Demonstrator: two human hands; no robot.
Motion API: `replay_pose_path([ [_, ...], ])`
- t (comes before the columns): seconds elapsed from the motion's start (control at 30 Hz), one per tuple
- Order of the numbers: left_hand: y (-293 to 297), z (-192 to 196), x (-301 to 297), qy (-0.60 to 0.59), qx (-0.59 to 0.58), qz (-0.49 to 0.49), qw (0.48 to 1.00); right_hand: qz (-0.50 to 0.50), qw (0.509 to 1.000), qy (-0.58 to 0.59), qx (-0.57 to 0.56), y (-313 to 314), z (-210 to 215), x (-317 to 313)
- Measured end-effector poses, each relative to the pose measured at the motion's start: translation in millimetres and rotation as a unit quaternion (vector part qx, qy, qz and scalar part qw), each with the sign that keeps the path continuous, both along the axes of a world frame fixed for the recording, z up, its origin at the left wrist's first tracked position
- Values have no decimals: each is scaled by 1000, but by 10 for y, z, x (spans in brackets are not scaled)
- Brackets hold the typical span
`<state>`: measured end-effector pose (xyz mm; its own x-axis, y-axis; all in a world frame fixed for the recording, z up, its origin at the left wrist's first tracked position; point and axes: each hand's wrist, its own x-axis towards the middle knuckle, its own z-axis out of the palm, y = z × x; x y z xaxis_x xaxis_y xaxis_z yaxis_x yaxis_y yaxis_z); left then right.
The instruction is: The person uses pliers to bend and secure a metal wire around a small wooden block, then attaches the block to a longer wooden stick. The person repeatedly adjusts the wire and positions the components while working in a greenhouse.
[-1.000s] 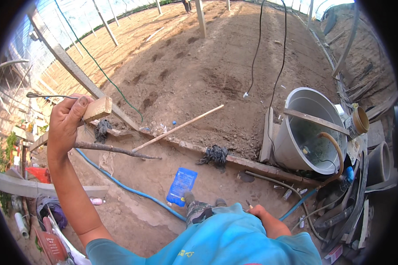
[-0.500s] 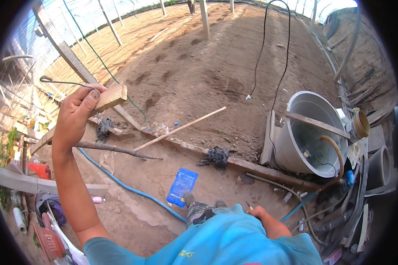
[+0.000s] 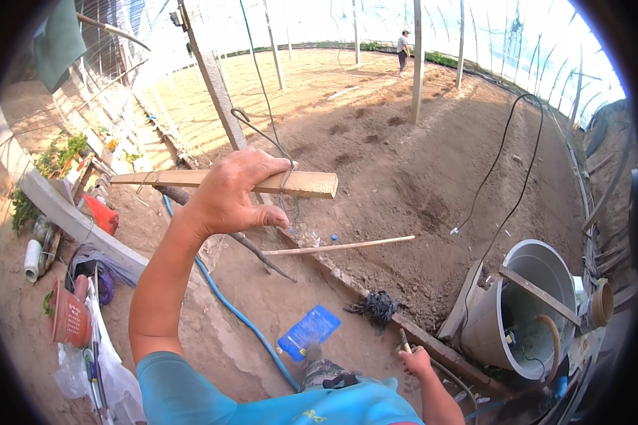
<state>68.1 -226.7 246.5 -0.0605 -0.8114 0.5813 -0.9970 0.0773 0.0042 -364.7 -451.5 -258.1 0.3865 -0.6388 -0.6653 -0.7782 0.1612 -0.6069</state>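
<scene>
My left hand (image 3: 237,190) is raised and wraps over a long wooden strip (image 3: 301,183), fingers across its top and thumb below. Near the strip's right end, a thin wire (image 3: 285,185) loops around it. A dark hooked rod (image 3: 259,131) rises above the hand. Low on the right, my right hand (image 3: 416,360) is closed on a small tool (image 3: 405,341) with a pale handle and a narrow dark tip; its exact kind is unclear. Behind the left wrist, a dark branch (image 3: 252,249) slants down to the right.
A large grey bucket (image 3: 507,312) with a slat across it stands at right. Below me lie a blue packet (image 3: 310,331), a blue hose (image 3: 227,301) and a pale stick (image 3: 354,245). A post (image 3: 216,78) leans at left. Another person (image 3: 403,53) stands far off.
My view has swung left and up. The left hand now lies over the strip's side, which shows at full length instead of end-on. The right hand, with its tool, has come further into sight.
</scene>
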Motion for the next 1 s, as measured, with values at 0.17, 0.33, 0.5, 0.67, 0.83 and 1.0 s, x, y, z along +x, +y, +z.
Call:
replay_pose_path([
  [0.17, 118, -107, -21, -149, -40, 57, 986, 25, 982, -125, -142, -222, 1129, 828],
  [0.33, 309, -287, 67, -178, -129, 145, 965, 48, 944, -285, -157, -186, 2237, 1430],
  [0.5, 623, -304, 62, -186, -188, 135, 955, 97, 857, -504, -51, -142, 3167, 1919],
  [0.67, 924, -353, 76, -163, -162, 77, 970, -1, 722, -690, 52, 271, 3852, 2543],
  [0.83, 942, -335, 24, -142, -150, 67, 976, 225, 720, -654, -55, 758, 3972, 2808],
  [1.0, 947, -314, 16, -129, -160, 64, 977, 217, 733, -621, 175, 911, 4164, 2776],
])
